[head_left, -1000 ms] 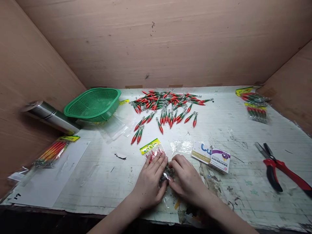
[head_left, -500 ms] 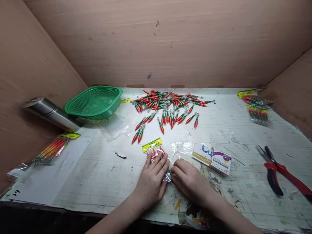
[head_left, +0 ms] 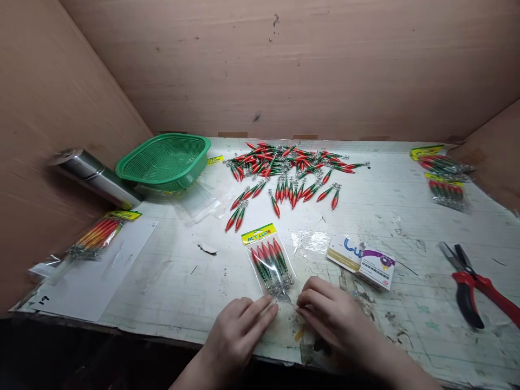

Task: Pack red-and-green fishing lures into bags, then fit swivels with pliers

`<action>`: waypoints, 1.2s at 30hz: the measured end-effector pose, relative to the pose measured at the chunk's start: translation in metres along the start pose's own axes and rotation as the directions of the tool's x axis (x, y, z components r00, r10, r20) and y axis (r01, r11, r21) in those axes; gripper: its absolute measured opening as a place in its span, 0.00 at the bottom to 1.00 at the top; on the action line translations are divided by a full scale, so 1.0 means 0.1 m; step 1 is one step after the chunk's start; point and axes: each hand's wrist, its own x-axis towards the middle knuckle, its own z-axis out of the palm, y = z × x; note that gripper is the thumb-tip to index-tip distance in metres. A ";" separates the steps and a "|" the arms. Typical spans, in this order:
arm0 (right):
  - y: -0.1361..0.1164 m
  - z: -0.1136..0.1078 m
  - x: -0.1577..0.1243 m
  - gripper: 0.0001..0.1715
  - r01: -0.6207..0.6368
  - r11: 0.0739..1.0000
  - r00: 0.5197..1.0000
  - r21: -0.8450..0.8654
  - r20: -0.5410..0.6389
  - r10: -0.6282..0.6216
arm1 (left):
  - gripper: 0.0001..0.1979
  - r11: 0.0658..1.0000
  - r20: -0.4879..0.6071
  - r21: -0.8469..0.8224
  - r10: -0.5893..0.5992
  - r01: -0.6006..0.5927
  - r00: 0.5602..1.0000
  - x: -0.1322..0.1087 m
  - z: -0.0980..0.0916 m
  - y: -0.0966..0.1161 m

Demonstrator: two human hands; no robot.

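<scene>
A clear plastic lure packet (head_left: 270, 260) with a yellow header card lies flat before me. Inside are several red and green fishing lures, hooks toward me. My left hand (head_left: 239, 327) is closed at the packet's lower left edge, its fingertips pressed together on the plastic. At the lower right edge, my right hand (head_left: 335, 311) pinches the plastic, its fingers curled. The end of the packet between both hands is partly hidden. Beyond the packet lies a heap of loose red and green lures (head_left: 276, 162), with some spread nearer.
On the left are a green basket (head_left: 162, 162), a steel flask (head_left: 95, 176), clear bags (head_left: 193, 203) and packed orange lures (head_left: 97, 235) on white paper. A small box (head_left: 376, 265), red-handled pliers (head_left: 467, 287) and filled packets (head_left: 446, 190) are to the right.
My left hand has slid off the lures toward me to the packet's lower edge, uncovering them. My right hand stays by the lower right edge. The whole view has shifted slightly.
</scene>
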 end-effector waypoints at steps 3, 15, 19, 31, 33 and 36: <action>-0.08 0.08 0.07 0.10 -0.041 0.989 0.998 0.145 0.043 0.035 | 0.11 1.000 -0.083 0.020 -0.014 0.015 0.996 0.11 0.10 0.08; -0.27 0.27 0.29 0.10 -0.221 0.912 0.962 0.346 0.229 0.146 | 0.02 0.721 -0.120 -0.653 -0.398 0.230 0.909 -0.01 0.16 0.10; -0.29 0.20 0.32 0.09 -0.202 0.918 0.950 0.341 0.297 0.098 | 0.04 0.740 -0.109 -0.616 -0.420 0.270 0.901 0.00 0.12 0.11; 0.64 -0.55 -0.48 0.14 -0.505 0.835 0.779 -0.218 -0.531 0.333 | 0.10 0.813 -0.046 -0.460 -0.423 0.357 0.905 0.01 0.07 0.06; 0.61 -0.52 -0.50 0.12 -0.326 0.817 0.890 -0.475 -0.447 0.095 | 0.12 0.911 -0.070 -0.277 -0.335 0.304 0.940 0.02 0.02 0.03; 0.39 -0.31 -0.40 0.17 0.053 0.827 0.955 -0.559 -0.214 -0.206 | 0.12 0.983 -0.113 -0.061 -0.180 0.174 0.977 0.02 -0.05 -0.03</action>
